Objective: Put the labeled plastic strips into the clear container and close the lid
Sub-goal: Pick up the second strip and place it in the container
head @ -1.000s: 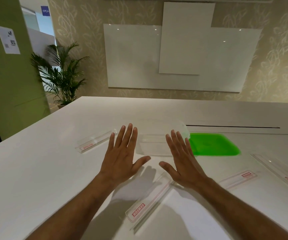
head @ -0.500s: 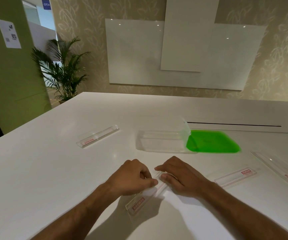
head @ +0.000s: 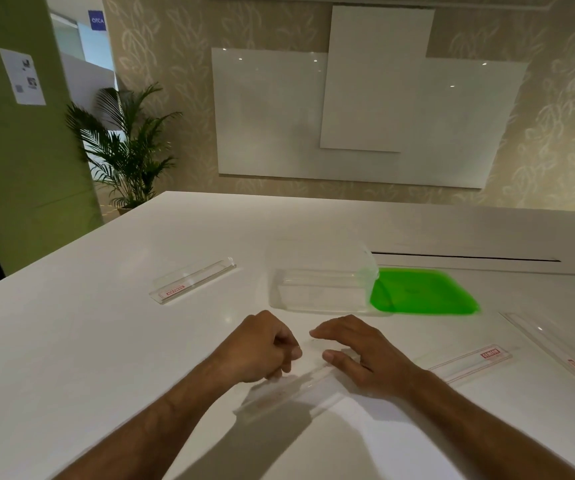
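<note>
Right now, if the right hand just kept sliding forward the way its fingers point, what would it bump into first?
The right hand points forward and slightly left across the white table. Most likely it would first meet the near wall of the clear container, though depth is hard to judge. The green lid lies off to the right of that line.

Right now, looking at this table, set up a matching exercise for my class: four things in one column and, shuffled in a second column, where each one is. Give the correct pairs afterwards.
Things
1. green lid
2. clear container
3. strip with the label facing away
4. nearest strip

Places
A. under both hands
B. left of the container, lying alone
C. flat on the table, right of the container
D. middle of the table, open, nothing inside

Pairs: 1-C, 2-D, 3-B, 4-A
</note>
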Tool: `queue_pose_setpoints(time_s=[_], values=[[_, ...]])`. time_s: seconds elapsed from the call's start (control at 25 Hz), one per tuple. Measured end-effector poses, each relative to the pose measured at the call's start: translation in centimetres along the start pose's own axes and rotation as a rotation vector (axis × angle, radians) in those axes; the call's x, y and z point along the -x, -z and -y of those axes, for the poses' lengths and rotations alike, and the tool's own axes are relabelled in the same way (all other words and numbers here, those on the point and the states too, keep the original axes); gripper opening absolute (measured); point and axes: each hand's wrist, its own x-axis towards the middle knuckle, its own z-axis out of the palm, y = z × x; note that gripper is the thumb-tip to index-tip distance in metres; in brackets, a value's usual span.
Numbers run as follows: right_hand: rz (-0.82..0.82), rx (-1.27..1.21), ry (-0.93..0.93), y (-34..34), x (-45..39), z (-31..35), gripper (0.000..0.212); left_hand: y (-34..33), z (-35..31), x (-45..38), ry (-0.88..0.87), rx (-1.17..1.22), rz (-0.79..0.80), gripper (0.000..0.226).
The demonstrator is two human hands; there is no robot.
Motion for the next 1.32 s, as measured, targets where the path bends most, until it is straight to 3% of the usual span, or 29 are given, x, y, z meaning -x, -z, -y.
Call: queue_pose_setpoints(time_s=[0.16,0.4,0.64,0.76,0.88,1.04,1.32], values=[[0.021,0.011,0.057,1.1,0.5,-0.3,0.071,1.2,0.3,-0.9,0.008,0.152,0.036,0.011],[-0.151,-0.114,0.081,1.9,0.1,-0.7,0.050,2.3,0.8,-1.5,-0.020,0.302,0.065,0.006],[-0.185,-0.341,-0.146,2.8,0.0,-1.7,0.034,3.3,1.2,-1.7,-0.045,0.347,0.146,0.068],[-0.217,-0.385,-0.177,3.0,-0.1,-2.1,0.026,3.6,1.4,-1.5,-0.082,0.313,0.223,0.079],[-0.245,-0.424,-0.190,3.1,-0.3,-2.2,0.016,3.6,1.4,-1.4,-0.124,0.302,0.218,0.071],[-0.256,-0.436,-0.197,3.3,-0.5,-2.4,0.020,4.0,1.5,-1.4,-0.176,0.281,0.252,0.035],[-0.274,-0.403,-0.224,4.3,-1.2,-3.0,0.017,4.6,1.4,-3.0,-0.199,0.105,0.225,0.045]])
